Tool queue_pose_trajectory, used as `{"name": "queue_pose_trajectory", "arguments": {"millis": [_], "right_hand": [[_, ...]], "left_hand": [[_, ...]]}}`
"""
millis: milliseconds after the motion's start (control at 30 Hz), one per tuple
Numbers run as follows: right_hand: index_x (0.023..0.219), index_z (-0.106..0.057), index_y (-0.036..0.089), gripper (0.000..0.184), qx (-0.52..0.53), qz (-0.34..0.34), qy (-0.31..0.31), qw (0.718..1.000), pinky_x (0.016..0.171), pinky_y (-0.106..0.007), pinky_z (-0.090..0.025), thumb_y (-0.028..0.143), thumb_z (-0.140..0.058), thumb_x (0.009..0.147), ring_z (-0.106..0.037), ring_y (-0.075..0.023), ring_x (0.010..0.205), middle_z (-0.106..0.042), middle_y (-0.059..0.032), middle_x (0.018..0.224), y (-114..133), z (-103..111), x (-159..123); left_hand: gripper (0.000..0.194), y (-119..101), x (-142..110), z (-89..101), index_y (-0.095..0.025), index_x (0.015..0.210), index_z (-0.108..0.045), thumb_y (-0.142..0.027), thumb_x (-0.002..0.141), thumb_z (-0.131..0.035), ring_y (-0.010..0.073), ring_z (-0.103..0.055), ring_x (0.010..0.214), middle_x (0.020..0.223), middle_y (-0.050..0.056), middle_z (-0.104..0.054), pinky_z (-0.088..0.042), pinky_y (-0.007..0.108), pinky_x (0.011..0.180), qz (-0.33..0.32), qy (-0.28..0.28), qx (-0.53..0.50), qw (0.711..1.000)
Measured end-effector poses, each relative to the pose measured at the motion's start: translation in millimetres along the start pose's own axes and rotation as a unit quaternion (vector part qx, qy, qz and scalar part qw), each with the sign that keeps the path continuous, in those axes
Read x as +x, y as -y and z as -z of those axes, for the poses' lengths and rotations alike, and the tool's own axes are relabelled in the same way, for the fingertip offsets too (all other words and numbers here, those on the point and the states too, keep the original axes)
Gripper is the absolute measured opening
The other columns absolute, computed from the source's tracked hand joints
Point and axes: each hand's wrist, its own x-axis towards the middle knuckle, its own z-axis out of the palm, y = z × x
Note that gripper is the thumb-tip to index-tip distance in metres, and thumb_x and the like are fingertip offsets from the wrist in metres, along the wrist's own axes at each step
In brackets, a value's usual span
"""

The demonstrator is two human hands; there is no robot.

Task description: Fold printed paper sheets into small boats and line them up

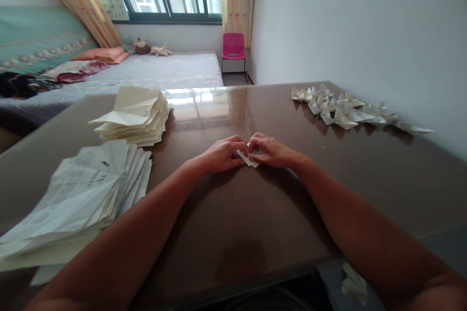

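Note:
Both hands meet at the middle of the brown table [233, 214], over a small folded piece of white paper [251, 161]. My left hand [226, 153] grips the paper's left side with the fingers curled. From the other side, my right hand [270, 149] pinches the same paper, thumb and fingers bent. Much of the paper is hidden under the fingers; its lower corner points toward me. At the far right of the table lies a cluster of folded paper pieces [343, 117] with pointed ends.
Left of my arms stand a stack of printed sheets [87, 180] and, behind it, a stack of cream paper [131, 112]. A white wall [350, 24] borders the right side. Beyond the table are a bed [182, 68] and a pink chair [233, 47]. Crumpled paper [353, 284] lies below the front edge.

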Motion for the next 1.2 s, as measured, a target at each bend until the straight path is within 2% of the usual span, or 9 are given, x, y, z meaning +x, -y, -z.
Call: {"name": "queue_pose_trajectory", "arguments": {"millis": [167,367,400,533,600,700,900,1000,1200], "right_hand": [[0.083,-0.065,0.017,0.007,0.047,0.003,-0.017,0.999,0.073,-0.023,-0.043,0.022,-0.062,0.078,-0.055,-0.0121,0.077,-0.056,-0.0019,0.085,-1,-2,1],[0.090,-0.070,0.014,0.020,0.080,-0.007,-0.024,0.996,0.071,-0.024,-0.043,0.026,-0.058,0.081,-0.056,-0.0137,0.077,-0.062,-0.0056,0.088,-3,18,-8],[0.093,-0.071,0.013,0.024,0.092,-0.021,-0.002,0.995,0.069,-0.024,-0.043,0.029,-0.058,0.081,-0.057,-0.0140,0.075,-0.064,-0.0055,0.087,-3,25,-12],[0.110,-0.072,0.017,0.036,0.093,-0.057,0.182,0.977,0.059,-0.022,-0.039,0.027,-0.055,0.079,-0.053,-0.0119,0.061,-0.067,0.0002,0.071,6,48,-26],[0.119,-0.068,0.020,0.044,0.064,-0.062,0.225,0.970,0.056,-0.021,-0.038,0.020,-0.052,0.077,-0.052,-0.0108,0.057,-0.066,0.0020,0.065,12,53,-30],[0.123,-0.065,0.024,0.052,0.020,-0.049,0.240,0.969,0.055,-0.021,-0.037,0.012,-0.049,0.074,-0.052,-0.0105,0.055,-0.065,0.0032,0.061,23,52,-33],[0.095,-0.071,0.022,0.025,-0.123,-0.005,0.190,0.974,0.052,-0.026,-0.031,0.020,-0.061,0.072,-0.052,-0.0128,0.053,-0.063,-0.0018,0.063,44,40,-38],[0.087,-0.069,0.021,0.015,-0.141,-0.002,0.190,0.972,0.052,-0.027,-0.031,0.023,-0.062,0.073,-0.055,-0.0145,0.055,-0.063,-0.0035,0.065,49,38,-39],[0.088,-0.068,0.022,0.016,-0.153,-0.006,0.206,0.967,0.052,-0.028,-0.030,0.023,-0.060,0.074,-0.057,-0.0162,0.057,-0.064,-0.0041,0.066,49,40,-38]], "left_hand": [[0.021,-8,-1,6.5,-0.030,0.104,-0.067,-0.033,0.093,-0.049,0.0134,-0.060,0.094,0.108,-0.001,-0.064,-0.043,0.021,0.076,-0.091,0.023,0.122,0.988],[0.024,-18,-1,-1.6,-0.023,0.095,-0.065,-0.027,0.096,-0.041,0.0145,-0.056,0.092,0.099,0.002,-0.066,-0.036,0.023,0.058,-0.104,0.039,0.267,0.957],[0.025,-18,-1,-3.9,-0.023,0.094,-0.065,-0.028,0.097,-0.041,0.0143,-0.055,0.092,0.097,0.002,-0.065,-0.036,0.023,0.058,-0.102,0.031,0.270,0.957],[0.025,-15,-2,-9.6,-0.023,0.093,-0.065,-0.029,0.097,-0.040,0.0137,-0.055,0.090,0.093,0.002,-0.065,-0.036,0.023,0.058,-0.101,0.003,0.262,0.960],[0.026,-13,-3,-10.5,-0.023,0.092,-0.065,-0.029,0.097,-0.040,0.0135,-0.055,0.088,0.094,0.002,-0.065,-0.036,0.023,0.057,-0.101,-0.006,0.257,0.961],[0.026,-13,-3,-12.7,-0.024,0.093,-0.065,-0.031,0.096,-0.040,0.0135,-0.056,0.088,0.095,0.002,-0.065,-0.036,0.023,0.057,-0.094,-0.019,0.252,0.963],[0.029,-23,0,-25.7,-0.023,0.093,-0.065,-0.032,0.097,-0.038,0.0139,-0.057,0.089,0.094,0.003,-0.065,-0.040,0.024,0.066,-0.009,-0.111,0.227,0.968],[0.028,-29,1,-30.1,-0.023,0.090,-0.065,-0.033,0.096,-0.040,0.0148,-0.055,0.088,0.092,0.003,-0.065,-0.039,0.025,0.064,-0.011,-0.098,0.234,0.967],[0.026,-37,1,-32.3,-0.023,0.087,-0.065,-0.032,0.095,-0.042,0.0175,-0.052,0.095,0.090,0.003,-0.065,-0.040,0.027,0.067,-0.023,-0.091,0.251,0.964]]}}
